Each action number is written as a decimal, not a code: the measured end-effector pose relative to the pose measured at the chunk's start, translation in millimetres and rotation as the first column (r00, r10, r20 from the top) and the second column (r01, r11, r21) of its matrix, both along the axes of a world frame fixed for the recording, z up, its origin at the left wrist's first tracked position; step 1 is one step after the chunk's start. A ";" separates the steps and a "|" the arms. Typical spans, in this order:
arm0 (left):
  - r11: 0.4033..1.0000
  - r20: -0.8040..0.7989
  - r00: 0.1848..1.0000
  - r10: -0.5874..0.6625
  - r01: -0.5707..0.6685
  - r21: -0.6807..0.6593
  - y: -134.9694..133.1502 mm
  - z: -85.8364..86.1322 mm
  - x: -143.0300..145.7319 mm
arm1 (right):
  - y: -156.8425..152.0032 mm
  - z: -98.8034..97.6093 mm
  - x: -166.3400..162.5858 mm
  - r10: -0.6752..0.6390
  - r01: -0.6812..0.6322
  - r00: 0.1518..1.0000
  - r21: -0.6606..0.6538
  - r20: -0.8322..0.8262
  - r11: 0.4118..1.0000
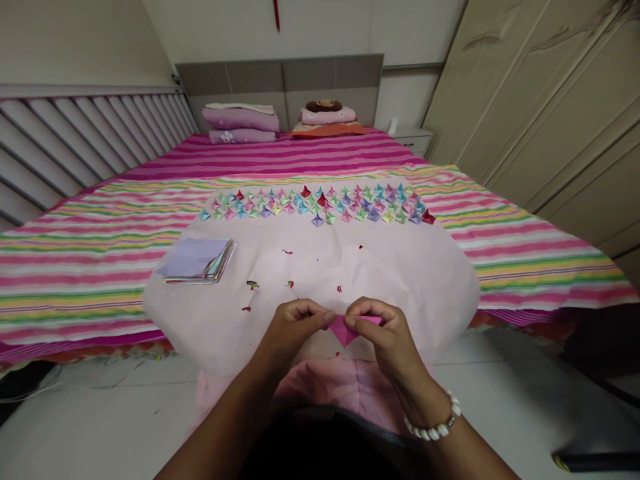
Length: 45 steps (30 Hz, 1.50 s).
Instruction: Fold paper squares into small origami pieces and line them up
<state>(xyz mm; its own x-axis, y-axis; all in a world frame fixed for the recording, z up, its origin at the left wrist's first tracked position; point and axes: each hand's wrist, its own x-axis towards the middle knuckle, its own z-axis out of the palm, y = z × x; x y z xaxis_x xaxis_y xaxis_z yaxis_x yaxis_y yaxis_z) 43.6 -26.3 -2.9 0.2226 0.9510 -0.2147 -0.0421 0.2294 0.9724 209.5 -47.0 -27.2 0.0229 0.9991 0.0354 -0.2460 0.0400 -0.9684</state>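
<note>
A pink sheet of origami paper point(345, 333), folded to a triangle with its tip pointing toward me, is held up over the near edge of the pale pink board point(390, 273). My left hand point(300, 327) pinches its left corner between thumb and forefinger. My right hand point(383, 327) grips the upper right part, thumb on top. Beyond the hands, rows of small folded paper pieces point(320, 200) in many colours line the board's far side. At the board's left lies a stack of square paper point(197, 259), lilac on top.
The board rests on a bed with a striped sheet point(525, 233). Folded bedding point(241, 120) and a stack of pillows point(327, 119) sit by the headboard point(330, 73). A slatted rail point(100, 140) runs along the left, a wardrobe point(540, 100) along the right.
</note>
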 end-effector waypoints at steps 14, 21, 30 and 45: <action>0.998 0.068 0.997 -0.032 0.029 0.050 -8.6 -12.6 18.2 | 1.1 3.3 -14.7 -0.154 0.141 0.977 -0.092 -0.147 0.986; 0.990 0.011 1.000 0.022 -0.024 0.141 -8.9 -14.8 23.6 | 0.8 0.0 -17.9 -0.286 0.250 0.918 -0.160 -0.275 0.955; 0.982 -0.032 0.997 -0.073 0.077 0.175 1.2 -10.0 2.3 | 0.1 11.2 -8.5 -0.032 -0.015 0.960 -0.164 -0.279 0.986; 0.979 0.026 0.989 -0.144 0.139 0.148 4.5 -14.0 -4.6 | 0.0 12.2 -3.9 0.103 -0.193 0.905 -0.183 -0.412 0.964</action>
<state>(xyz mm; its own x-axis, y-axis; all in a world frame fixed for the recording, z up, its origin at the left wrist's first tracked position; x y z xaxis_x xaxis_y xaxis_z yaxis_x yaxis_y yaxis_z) 39.0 -21.8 -16.9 0.3625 0.9296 -0.0659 -0.0550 0.0919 0.9942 205.6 -46.9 -15.0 -0.1592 0.9740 -0.1611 -0.5970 -0.2250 -0.7701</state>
